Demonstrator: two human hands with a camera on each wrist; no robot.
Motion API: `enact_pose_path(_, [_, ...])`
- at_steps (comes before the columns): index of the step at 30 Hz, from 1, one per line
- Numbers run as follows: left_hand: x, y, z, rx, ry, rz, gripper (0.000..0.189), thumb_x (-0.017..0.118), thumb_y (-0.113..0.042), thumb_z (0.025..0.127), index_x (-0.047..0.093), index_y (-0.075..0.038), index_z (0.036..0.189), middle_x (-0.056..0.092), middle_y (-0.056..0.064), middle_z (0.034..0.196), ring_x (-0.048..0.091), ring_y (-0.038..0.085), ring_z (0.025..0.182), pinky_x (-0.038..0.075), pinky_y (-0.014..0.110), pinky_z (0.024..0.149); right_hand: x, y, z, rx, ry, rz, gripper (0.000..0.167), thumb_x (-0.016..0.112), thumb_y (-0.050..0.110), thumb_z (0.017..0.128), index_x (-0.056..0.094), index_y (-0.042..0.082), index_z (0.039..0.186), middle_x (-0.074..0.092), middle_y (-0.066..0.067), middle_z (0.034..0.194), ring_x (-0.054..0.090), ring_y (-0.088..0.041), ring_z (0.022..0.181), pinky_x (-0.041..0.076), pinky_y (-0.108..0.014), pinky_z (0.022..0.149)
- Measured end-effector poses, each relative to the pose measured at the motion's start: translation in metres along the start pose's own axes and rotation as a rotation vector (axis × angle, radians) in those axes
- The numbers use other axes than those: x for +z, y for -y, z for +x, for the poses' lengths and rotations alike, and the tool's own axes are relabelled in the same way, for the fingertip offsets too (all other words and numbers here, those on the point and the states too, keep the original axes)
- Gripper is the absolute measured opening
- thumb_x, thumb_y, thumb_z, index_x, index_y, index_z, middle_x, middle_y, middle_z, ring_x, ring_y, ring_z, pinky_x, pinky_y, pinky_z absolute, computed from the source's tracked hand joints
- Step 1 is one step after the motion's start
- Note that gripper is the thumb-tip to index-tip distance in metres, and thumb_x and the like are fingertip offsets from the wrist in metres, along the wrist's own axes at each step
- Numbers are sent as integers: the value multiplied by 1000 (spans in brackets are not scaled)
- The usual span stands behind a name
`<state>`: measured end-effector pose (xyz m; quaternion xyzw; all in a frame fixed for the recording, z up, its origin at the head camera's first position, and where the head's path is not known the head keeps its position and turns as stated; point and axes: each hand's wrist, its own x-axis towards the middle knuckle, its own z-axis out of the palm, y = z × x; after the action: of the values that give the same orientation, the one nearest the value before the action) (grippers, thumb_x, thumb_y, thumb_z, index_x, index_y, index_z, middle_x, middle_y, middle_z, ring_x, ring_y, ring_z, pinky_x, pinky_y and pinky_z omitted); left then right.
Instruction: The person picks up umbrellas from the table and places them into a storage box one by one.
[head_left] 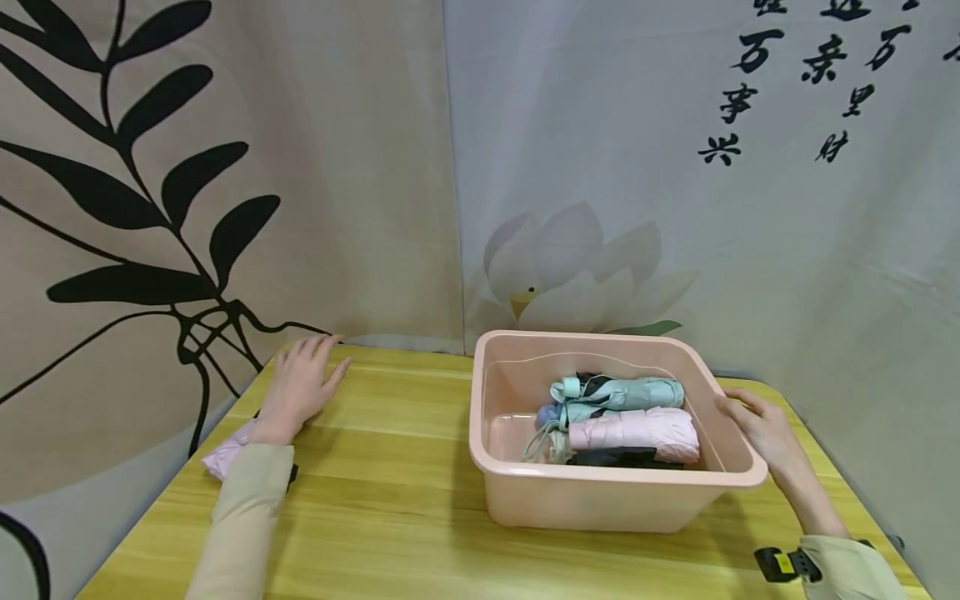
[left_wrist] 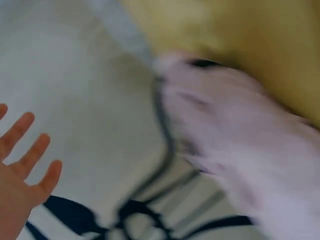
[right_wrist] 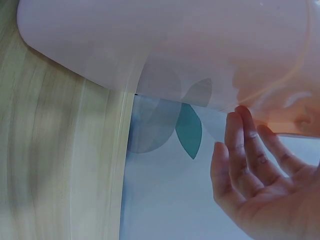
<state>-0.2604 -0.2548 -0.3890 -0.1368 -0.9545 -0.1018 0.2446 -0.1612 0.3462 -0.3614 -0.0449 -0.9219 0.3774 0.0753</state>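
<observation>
A pink plastic bin (head_left: 577,500) stands on the right half of the table. Inside lie folded umbrellas: a light teal one (head_left: 645,392), a pale pink one (head_left: 626,432) and something black (head_left: 615,457) by the front wall. My right hand (head_left: 765,429) touches the bin's right rim; in the right wrist view its fingers (right_wrist: 234,135) are extended at the bin's outer side. At the table's left edge my left hand (head_left: 296,387) is spread and holds nothing. A pale lilac bundle (head_left: 225,450), likely a folded umbrella, lies partly hidden behind that forearm and looks blurred in the left wrist view.
The wooden table (head_left: 375,500) ends at a fabric backdrop (head_left: 360,167) printed with dark leaves, a lotus and black characters. Beyond the table's left side hangs more pale cloth. A black curved object (head_left: 30,550) shows at the lower left corner.
</observation>
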Motion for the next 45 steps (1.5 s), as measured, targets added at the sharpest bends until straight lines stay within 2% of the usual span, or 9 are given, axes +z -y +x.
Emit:
enact_pose_path(3, [8,23,-18,-82,51,18,51,51,-35,97,43,-5,137,48,27,131,41,50,121,32,70,93,0,-1,0,-1,6,-2,53,44,36,99,51,-8,128,59,-32,116,50,11,74,46,-19,64])
enact_pose_path(7, [14,45,-38,-184,157,8,64,51,-46,94,34,-10,144,41,31,136,34,56,123,27,77,89,0,-1,-1,9,14,-11,54,43,37,99,51,-7,129,57,-33,119,49,11,75,46,-19,65])
enact_pose_path(11, [19,57,-52,-243,262,-4,77,53,-56,90,26,-14,149,37,35,138,32,60,121,23,80,89,-1,0,-2,16,16,-22,55,42,38,99,50,-7,129,56,-34,121,48,10,76,45,-19,65])
enact_pose_path(15, [21,62,-60,-262,320,1,82,55,-57,88,24,-13,150,34,36,138,32,61,120,23,81,87,-1,0,-1,16,23,-27,55,41,39,99,50,-7,129,55,-34,122,49,8,77,45,-19,66])
enact_pose_path(19, [25,64,-65,-262,341,7,83,57,-58,87,24,-14,149,35,35,138,34,61,118,28,79,85,-1,1,-1,23,32,-28,56,40,40,99,49,-7,130,55,-34,123,50,4,79,45,-20,66])
enact_pose_path(23, [28,67,-68,-260,351,8,80,58,-56,87,26,-16,148,38,35,135,38,62,114,33,76,80,-1,1,0,18,27,-24,56,40,39,99,49,-7,130,55,-34,122,49,7,78,45,-20,66])
enact_pose_path(27, [31,70,-71,-258,347,14,78,60,-55,86,28,-16,146,41,36,131,43,62,109,37,74,76,-1,2,0,12,25,-16,56,41,39,99,50,-7,130,55,-34,122,48,10,76,46,-19,65])
enact_pose_path(32, [31,70,-72,-266,344,5,78,62,-52,86,28,-16,146,43,38,127,47,60,104,42,70,69,-1,3,0,16,22,-21,55,41,38,99,50,-7,129,55,-34,121,49,7,77,45,-19,66])
enact_pose_path(45, [32,74,-73,-276,348,-8,73,66,-35,86,29,-14,144,49,38,111,53,54,92,44,59,58,-1,1,1,20,-6,7,52,43,37,98,53,-6,125,62,-28,111,51,6,75,45,-20,64])
